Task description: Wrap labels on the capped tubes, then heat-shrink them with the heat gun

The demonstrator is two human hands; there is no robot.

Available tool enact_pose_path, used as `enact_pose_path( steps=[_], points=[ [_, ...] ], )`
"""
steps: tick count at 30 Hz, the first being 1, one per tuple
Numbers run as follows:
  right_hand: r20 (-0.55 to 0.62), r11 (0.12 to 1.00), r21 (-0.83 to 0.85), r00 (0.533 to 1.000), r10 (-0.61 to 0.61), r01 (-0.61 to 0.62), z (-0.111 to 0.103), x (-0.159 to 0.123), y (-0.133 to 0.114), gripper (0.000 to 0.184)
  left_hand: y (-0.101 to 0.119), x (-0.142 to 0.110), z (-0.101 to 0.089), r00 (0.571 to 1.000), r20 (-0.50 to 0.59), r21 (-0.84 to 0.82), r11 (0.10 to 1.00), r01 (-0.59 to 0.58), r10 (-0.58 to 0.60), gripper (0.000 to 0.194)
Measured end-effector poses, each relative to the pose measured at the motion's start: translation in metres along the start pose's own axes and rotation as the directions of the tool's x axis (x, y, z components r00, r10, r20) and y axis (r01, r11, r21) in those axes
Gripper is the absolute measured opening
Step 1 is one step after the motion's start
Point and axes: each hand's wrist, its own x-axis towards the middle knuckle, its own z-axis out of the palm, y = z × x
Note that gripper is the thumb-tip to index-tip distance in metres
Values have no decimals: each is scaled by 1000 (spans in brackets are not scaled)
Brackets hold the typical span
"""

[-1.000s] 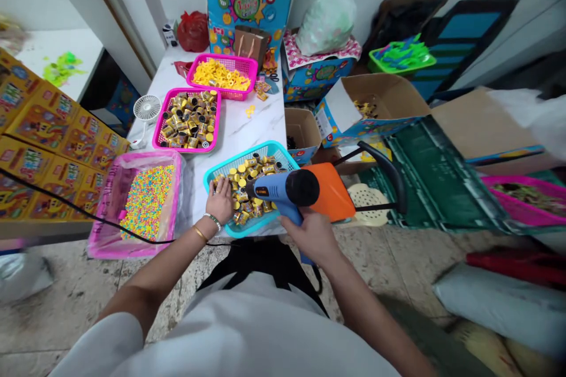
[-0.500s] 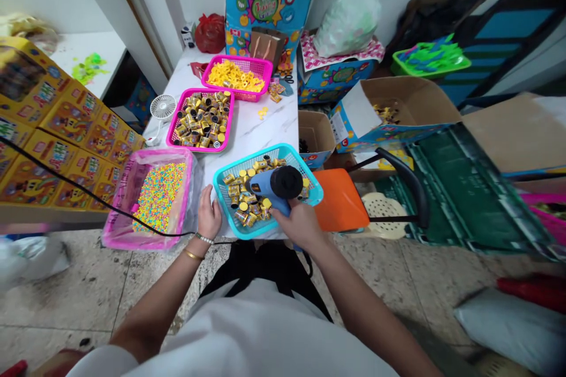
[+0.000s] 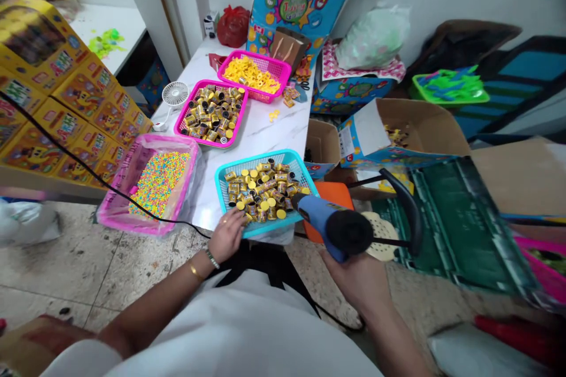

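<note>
My right hand [image 3: 349, 285] grips a blue heat gun [image 3: 331, 227] with a black nozzle, held off the right side of a turquoise plastic basket [image 3: 260, 159]. The basket stands at the marble table's front edge, heaped with small yellow-and-black cylinders [image 3: 265, 191]. My left hand [image 3: 227, 235] rests against the basket's near rim, holding nothing. Its fingertips are close to the cylinders. The gun's handle is partly hidden by my right hand.
A magenta basket [image 3: 184, 105] of similar cylinders and a pink basket [image 3: 265, 58] of yellow pieces stand on the marble table [image 3: 283, 135]. A pink tub [image 3: 117, 177] holds coloured beads. A black cord [image 3: 106, 188] crosses it. An orange stool seat [image 3: 331, 194] and cardboard boxes [image 3: 420, 129] lie right.
The heat gun has moved from above the basket to off its right side. My left hand has slid to the near rim, and the view has swung slightly.
</note>
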Motion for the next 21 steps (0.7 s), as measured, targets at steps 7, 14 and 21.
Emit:
enact_pose_path(
  steps=[7, 14, 21],
  points=[
    [144, 863, -257, 900, -411, 435, -35, 10, 15, 55, 27, 109, 59, 968, 211, 70, 986, -154, 136, 55],
    [477, 859, -190, 809, -342, 476, -66, 31, 15, 56, 1, 106, 17, 984, 176, 234, 972, -18, -24, 55],
    [485, 779, -178, 743, -462, 601, -71, 71, 11, 51, 39, 117, 47, 976, 219, 261, 963, -64, 5, 63]
  ],
)
